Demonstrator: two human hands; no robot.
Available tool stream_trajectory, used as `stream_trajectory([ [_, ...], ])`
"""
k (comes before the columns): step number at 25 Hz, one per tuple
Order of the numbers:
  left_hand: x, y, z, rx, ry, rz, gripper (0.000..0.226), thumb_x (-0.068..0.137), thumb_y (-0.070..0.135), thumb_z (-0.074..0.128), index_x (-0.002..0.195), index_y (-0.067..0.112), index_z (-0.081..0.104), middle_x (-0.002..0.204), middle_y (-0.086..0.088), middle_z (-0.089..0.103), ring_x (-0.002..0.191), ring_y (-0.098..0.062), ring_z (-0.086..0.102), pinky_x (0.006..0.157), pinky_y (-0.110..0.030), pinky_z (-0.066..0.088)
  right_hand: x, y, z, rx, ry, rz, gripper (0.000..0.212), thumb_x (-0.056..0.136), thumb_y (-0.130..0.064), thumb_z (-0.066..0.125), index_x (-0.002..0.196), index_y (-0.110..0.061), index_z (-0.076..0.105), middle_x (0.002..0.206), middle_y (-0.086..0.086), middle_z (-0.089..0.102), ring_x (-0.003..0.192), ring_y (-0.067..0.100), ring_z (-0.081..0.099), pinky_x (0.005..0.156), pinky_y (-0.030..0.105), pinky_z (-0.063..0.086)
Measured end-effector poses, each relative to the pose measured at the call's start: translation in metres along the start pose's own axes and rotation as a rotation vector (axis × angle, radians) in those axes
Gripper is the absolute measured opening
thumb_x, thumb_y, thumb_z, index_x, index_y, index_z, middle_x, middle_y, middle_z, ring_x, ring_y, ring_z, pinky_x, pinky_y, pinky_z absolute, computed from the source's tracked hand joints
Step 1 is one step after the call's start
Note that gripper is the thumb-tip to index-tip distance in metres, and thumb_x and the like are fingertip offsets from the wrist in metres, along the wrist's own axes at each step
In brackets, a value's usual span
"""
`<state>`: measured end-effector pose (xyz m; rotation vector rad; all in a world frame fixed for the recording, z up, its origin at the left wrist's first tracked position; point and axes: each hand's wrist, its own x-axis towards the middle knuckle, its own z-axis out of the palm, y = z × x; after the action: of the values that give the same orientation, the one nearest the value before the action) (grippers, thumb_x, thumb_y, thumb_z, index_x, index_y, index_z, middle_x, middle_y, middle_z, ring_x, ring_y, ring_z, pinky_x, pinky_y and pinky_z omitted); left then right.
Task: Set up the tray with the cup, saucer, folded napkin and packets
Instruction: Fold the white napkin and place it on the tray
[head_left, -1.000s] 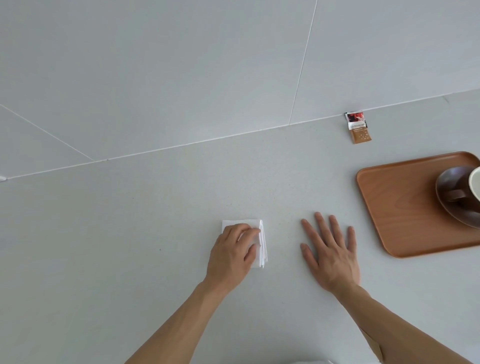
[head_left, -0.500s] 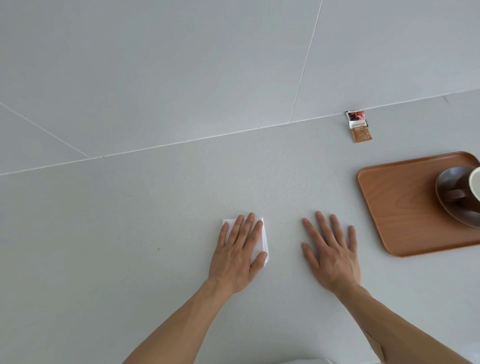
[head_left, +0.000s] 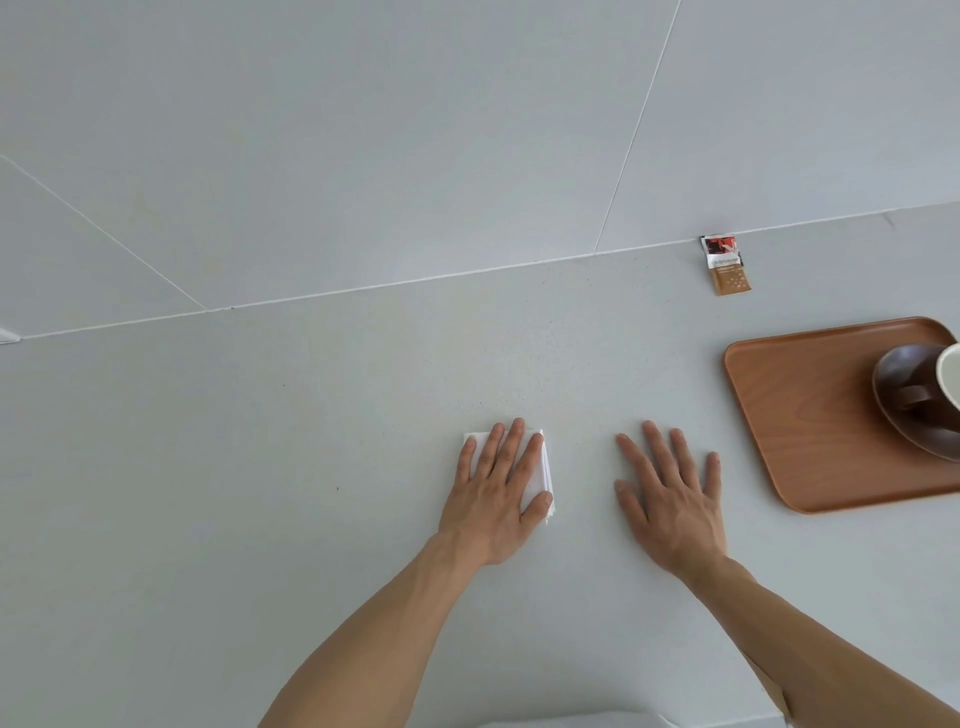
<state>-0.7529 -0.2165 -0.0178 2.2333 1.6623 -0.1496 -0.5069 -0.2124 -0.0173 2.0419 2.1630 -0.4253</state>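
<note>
A folded white napkin (head_left: 537, 475) lies on the grey counter, and my left hand (head_left: 498, 488) presses flat on it with straight fingers. My right hand (head_left: 670, 493) rests flat on the bare counter a little to the right, holding nothing. At the right edge a wooden tray (head_left: 800, 415) carries a dark brown saucer (head_left: 893, 410) with a brown cup (head_left: 930, 389) on it, white inside and partly cut off by the frame. A packet (head_left: 726, 265), brown with a red and black top, lies near the wall, behind the tray.
The grey wall meets the counter along a seam (head_left: 415, 280) behind my hands. The counter (head_left: 260, 441) stretches wide to the left of the napkin.
My left hand's fingers, curled on the napkin a second ago, now lie straight and flat on it. My right hand has stayed in place.
</note>
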Motion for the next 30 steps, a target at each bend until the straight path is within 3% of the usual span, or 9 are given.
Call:
stream_trajectory([
  [3, -0.004, -0.005, -0.002, -0.06, 0.05, -0.01, 0.066, 0.097, 0.052, -0.002, 0.154, 0.021, -0.009, 0.16, 0.005, -0.021, 0.147, -0.014, -0.021, 0.121, -0.041, -0.009, -0.001, -0.038, -0.011, 0.152, 0.053, -0.005, 0.055, 0.101, -0.045, 0.025, 0.154, -0.029, 0.018, 0.164, -0.002, 0.012, 0.151, 0.021, 0.002, 0.12, 0.054, 0.006],
  [7, -0.019, -0.016, 0.005, -0.069, 0.159, -0.157, 0.06, 0.101, 0.042, 0.008, 0.155, 0.015, 0.006, 0.163, 0.001, -0.004, 0.15, -0.016, -0.007, 0.122, -0.042, 0.005, -0.009, -0.103, -0.009, 0.132, 0.116, -0.339, 0.054, 0.104, -0.038, 0.022, 0.155, -0.023, 0.017, 0.163, -0.004, 0.015, 0.151, 0.02, 0.003, 0.121, 0.051, 0.008],
  [11, -0.025, -0.026, 0.011, -0.021, 0.124, -0.125, 0.059, 0.102, 0.041, 0.012, 0.155, 0.015, 0.013, 0.164, 0.001, 0.003, 0.15, -0.018, 0.003, 0.12, -0.05, 0.015, 0.003, -0.117, 0.006, 0.011, 0.037, -0.387, 0.058, 0.103, -0.04, 0.013, 0.156, -0.02, 0.007, 0.164, -0.004, 0.001, 0.151, 0.021, -0.005, 0.121, 0.051, 0.001],
  [18, -0.02, -0.026, 0.011, -0.006, 0.083, -0.158, 0.062, 0.102, 0.045, 0.014, 0.156, 0.016, 0.005, 0.164, 0.0, -0.003, 0.15, -0.017, -0.004, 0.121, -0.047, 0.004, 0.016, -0.107, 0.019, -0.002, -0.009, -0.37, 0.063, 0.101, -0.044, 0.013, 0.156, -0.012, 0.004, 0.164, 0.005, -0.006, 0.151, 0.023, -0.009, 0.121, 0.041, 0.002],
  [24, -0.017, -0.027, -0.001, 0.026, -0.02, -0.141, 0.063, 0.099, 0.047, 0.003, 0.149, 0.02, -0.023, 0.158, 0.004, -0.029, 0.146, -0.015, -0.024, 0.119, -0.05, -0.011, 0.019, -0.11, 0.008, -0.057, -0.086, -0.365, 0.064, 0.099, -0.046, 0.005, 0.152, -0.016, -0.015, 0.16, 0.001, -0.025, 0.148, 0.024, -0.021, 0.122, 0.04, -0.009],
  [28, -0.032, -0.022, 0.001, 0.034, 0.001, -0.156, 0.064, 0.098, 0.046, 0.002, 0.149, 0.018, -0.022, 0.158, 0.001, -0.028, 0.147, -0.017, -0.022, 0.118, -0.051, -0.013, 0.002, -0.105, 0.007, -0.037, -0.081, -0.365, 0.065, 0.1, -0.046, 0.007, 0.151, -0.016, -0.019, 0.158, -0.001, -0.03, 0.146, 0.023, -0.027, 0.121, 0.041, -0.011],
  [30, -0.051, -0.02, 0.009, 0.023, 0.055, -0.164, 0.065, 0.098, 0.048, 0.004, 0.153, 0.016, -0.012, 0.162, 0.0, -0.018, 0.149, -0.017, -0.012, 0.119, -0.05, -0.009, -0.014, -0.099, 0.012, -0.044, -0.071, -0.366, 0.067, 0.098, -0.049, 0.003, 0.152, -0.016, -0.017, 0.159, 0.0, -0.027, 0.146, 0.021, -0.027, 0.121, 0.039, -0.013],
])
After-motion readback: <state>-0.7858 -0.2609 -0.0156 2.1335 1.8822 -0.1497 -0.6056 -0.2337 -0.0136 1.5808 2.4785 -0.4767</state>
